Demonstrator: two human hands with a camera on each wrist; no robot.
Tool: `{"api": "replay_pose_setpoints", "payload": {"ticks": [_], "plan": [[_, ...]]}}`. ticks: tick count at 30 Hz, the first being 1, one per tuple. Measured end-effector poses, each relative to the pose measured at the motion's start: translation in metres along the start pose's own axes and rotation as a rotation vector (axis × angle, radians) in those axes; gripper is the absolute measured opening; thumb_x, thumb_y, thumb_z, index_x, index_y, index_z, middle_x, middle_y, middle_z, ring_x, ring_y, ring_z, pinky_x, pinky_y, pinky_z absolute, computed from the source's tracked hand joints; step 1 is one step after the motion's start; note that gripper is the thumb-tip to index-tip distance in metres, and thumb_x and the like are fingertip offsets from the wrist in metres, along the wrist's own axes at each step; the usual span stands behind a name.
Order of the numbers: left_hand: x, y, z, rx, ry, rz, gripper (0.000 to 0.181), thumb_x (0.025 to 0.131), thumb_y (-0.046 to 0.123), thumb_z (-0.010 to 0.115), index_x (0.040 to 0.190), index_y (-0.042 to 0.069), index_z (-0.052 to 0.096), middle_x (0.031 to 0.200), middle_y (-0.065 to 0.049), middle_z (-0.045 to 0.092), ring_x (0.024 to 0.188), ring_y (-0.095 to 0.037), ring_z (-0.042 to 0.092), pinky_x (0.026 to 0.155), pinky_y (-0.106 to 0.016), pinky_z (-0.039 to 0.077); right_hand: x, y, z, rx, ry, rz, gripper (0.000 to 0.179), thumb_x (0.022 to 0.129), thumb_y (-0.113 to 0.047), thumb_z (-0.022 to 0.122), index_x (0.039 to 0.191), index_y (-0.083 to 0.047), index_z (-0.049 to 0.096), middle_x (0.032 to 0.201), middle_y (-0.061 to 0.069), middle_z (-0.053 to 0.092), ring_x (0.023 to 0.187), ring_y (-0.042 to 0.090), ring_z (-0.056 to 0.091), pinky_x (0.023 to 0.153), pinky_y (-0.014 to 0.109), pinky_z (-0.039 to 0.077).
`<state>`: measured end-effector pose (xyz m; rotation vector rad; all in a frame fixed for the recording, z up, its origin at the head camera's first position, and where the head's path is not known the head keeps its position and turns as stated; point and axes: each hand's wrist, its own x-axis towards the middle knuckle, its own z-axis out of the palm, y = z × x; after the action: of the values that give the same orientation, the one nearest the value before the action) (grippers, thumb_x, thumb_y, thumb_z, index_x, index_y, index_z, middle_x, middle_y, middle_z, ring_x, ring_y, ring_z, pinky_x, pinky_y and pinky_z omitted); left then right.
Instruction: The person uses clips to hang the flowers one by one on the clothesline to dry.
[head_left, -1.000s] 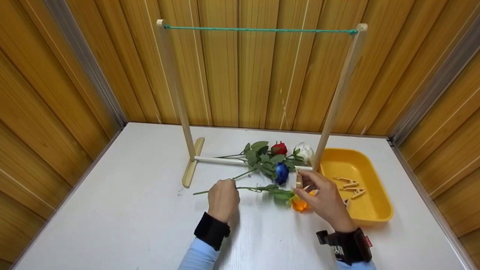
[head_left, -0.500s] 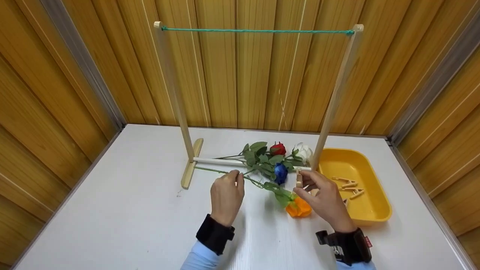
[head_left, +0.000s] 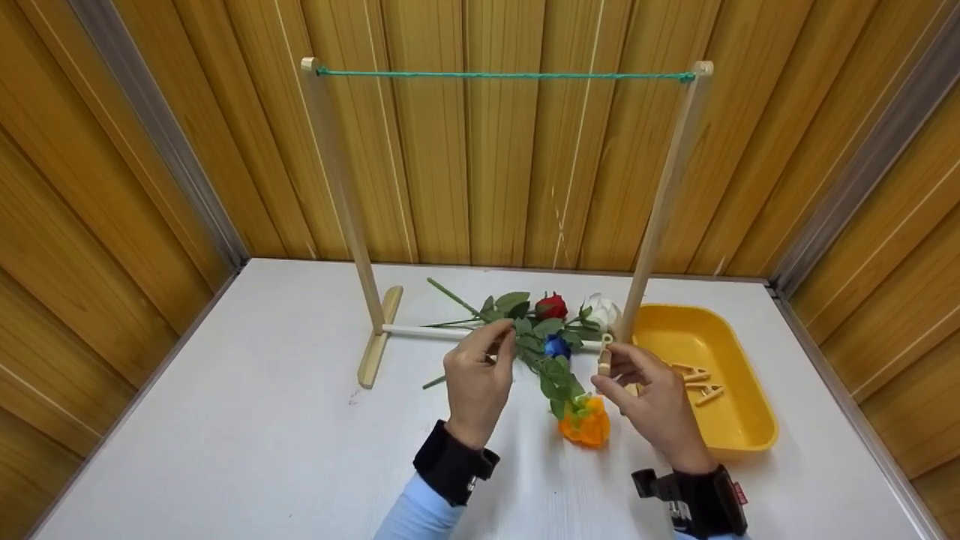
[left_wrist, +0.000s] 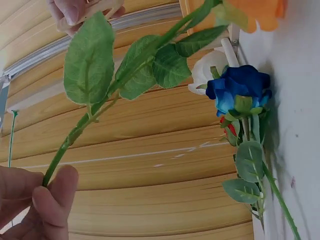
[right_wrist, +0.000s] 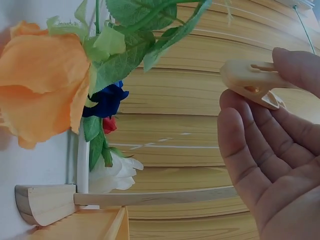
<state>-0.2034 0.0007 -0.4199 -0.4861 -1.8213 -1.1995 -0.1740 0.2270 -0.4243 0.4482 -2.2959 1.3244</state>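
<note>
My left hand (head_left: 478, 375) pinches the green stem of an orange artificial rose (head_left: 585, 422) between thumb and fingers. The stem slants up past the hand, and the bloom hangs low toward me. In the left wrist view its leaves (left_wrist: 90, 57) rise from my fingertips. My right hand (head_left: 656, 397) holds a beige clothespin (head_left: 604, 356) between thumb and fingers, right of the orange bloom; the right wrist view shows the clothespin (right_wrist: 255, 80) side-on. Behind lie a blue rose (head_left: 556, 346), a red rose (head_left: 551, 306) and a white rose (head_left: 601, 311) on the table.
A wooden frame with a left post (head_left: 346, 202) and right post (head_left: 664, 202) carries a green string (head_left: 502, 75) across its top. A white bar (head_left: 424, 331) joins its feet low down. A yellow tray (head_left: 754, 390) with several clothespins (head_left: 705, 391) stands at the right.
My left hand has lifted the orange rose's stem off the table and turned it, so the stem end swings up and away while the bloom shifts left. The right hand keeps its clothespin nearly still.
</note>
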Motion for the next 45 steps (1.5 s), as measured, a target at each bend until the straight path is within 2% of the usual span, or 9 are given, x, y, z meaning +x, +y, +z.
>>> {"api": "replay_pose_setpoints", "payload": {"ticks": [4, 8, 16, 19, 24, 29, 33, 38, 45], "plan": [[0.004, 0.011, 0.012, -0.069, -0.023, 0.053, 0.016, 0.091, -0.005, 0.074, 0.100, 0.000, 0.062, 0.081, -0.007, 0.069, 0.062, -0.013, 0.065, 0.055, -0.017, 0.052, 0.000, 0.001, -0.004, 0.019, 0.009, -0.001, 0.036, 0.083, 0.003, 0.083, 0.117, 0.001, 0.071, 0.094, 0.004, 0.073, 0.080, 0.007, 0.066, 0.073, 0.014, 0.054], [0.011, 0.020, 0.021, -0.087, -0.060, 0.083, 0.025, 0.092, -0.003, 0.074, 0.097, 0.002, 0.050, 0.079, -0.007, 0.066, 0.059, -0.013, 0.063, 0.054, -0.017, 0.051, 0.003, -0.003, -0.010, 0.042, 0.011, 0.012, 0.038, 0.085, 0.003, 0.081, 0.121, 0.003, 0.069, 0.094, 0.006, 0.073, 0.080, 0.007, 0.067, 0.075, 0.016, 0.054], [0.030, 0.034, 0.031, -0.109, -0.170, 0.044, 0.029, 0.093, 0.001, 0.074, 0.102, 0.002, 0.047, 0.084, -0.011, 0.069, 0.069, -0.017, 0.072, 0.058, -0.017, 0.054, 0.026, -0.019, -0.035, 0.068, 0.028, 0.037, 0.037, 0.087, 0.004, 0.079, 0.122, 0.007, 0.068, 0.100, 0.015, 0.073, 0.084, 0.004, 0.067, 0.074, 0.015, 0.056], [0.041, 0.040, 0.033, -0.126, -0.218, 0.028, 0.028, 0.095, 0.001, 0.072, 0.107, 0.001, 0.047, 0.085, -0.011, 0.072, 0.070, -0.017, 0.072, 0.060, -0.017, 0.054, 0.038, -0.028, -0.046, 0.065, 0.039, 0.021, 0.038, 0.087, 0.005, 0.078, 0.123, 0.009, 0.066, 0.103, 0.018, 0.072, 0.087, 0.003, 0.066, 0.077, 0.014, 0.055], [0.063, 0.051, 0.036, -0.142, -0.304, 0.063, 0.026, 0.095, -0.001, 0.070, 0.113, -0.001, 0.050, 0.084, -0.011, 0.074, 0.064, -0.017, 0.068, 0.061, -0.018, 0.054, 0.062, -0.043, -0.065, 0.055, 0.045, -0.018, 0.039, 0.089, 0.007, 0.075, 0.126, 0.009, 0.064, 0.106, 0.019, 0.070, 0.090, 0.002, 0.066, 0.080, 0.014, 0.054], [0.085, 0.060, 0.039, -0.168, -0.397, 0.083, 0.023, 0.095, -0.003, 0.069, 0.112, -0.002, 0.053, 0.085, -0.012, 0.074, 0.068, -0.019, 0.070, 0.063, -0.017, 0.053, 0.087, -0.057, -0.084, 0.048, 0.043, -0.018, 0.038, 0.090, 0.006, 0.075, 0.127, 0.009, 0.063, 0.105, 0.009, 0.069, 0.090, 0.002, 0.065, 0.080, 0.013, 0.053], [0.099, 0.063, 0.042, -0.136, -0.471, 0.076, 0.022, 0.096, -0.002, 0.068, 0.113, -0.002, 0.054, 0.084, -0.011, 0.073, 0.070, -0.020, 0.070, 0.065, -0.018, 0.054, 0.108, -0.063, -0.095, 0.047, 0.030, -0.043, 0.037, 0.091, 0.005, 0.074, 0.126, 0.009, 0.064, 0.101, -0.004, 0.069, 0.090, 0.003, 0.065, 0.079, 0.013, 0.053], [0.114, 0.063, 0.047, -0.096, -0.556, 0.024, 0.014, 0.099, 0.001, 0.065, 0.111, 0.000, 0.057, 0.087, -0.010, 0.074, 0.072, -0.017, 0.069, 0.064, -0.017, 0.053, 0.132, -0.070, -0.103, 0.028, 0.027, -0.082, 0.036, 0.090, 0.003, 0.076, 0.125, 0.008, 0.066, 0.098, -0.012, 0.068, 0.087, 0.003, 0.066, 0.077, 0.013, 0.053], [0.137, 0.060, 0.061, 0.033, -0.596, -0.023, 0.005, 0.099, 0.003, 0.063, 0.104, 0.003, 0.063, 0.086, -0.008, 0.072, 0.073, -0.016, 0.067, 0.067, -0.019, 0.052, 0.170, -0.088, -0.112, 0.049, 0.029, -0.115, 0.038, 0.089, 0.002, 0.078, 0.124, 0.010, 0.065, 0.097, -0.015, 0.069, 0.084, 0.004, 0.066, 0.076, 0.013, 0.054]]}}
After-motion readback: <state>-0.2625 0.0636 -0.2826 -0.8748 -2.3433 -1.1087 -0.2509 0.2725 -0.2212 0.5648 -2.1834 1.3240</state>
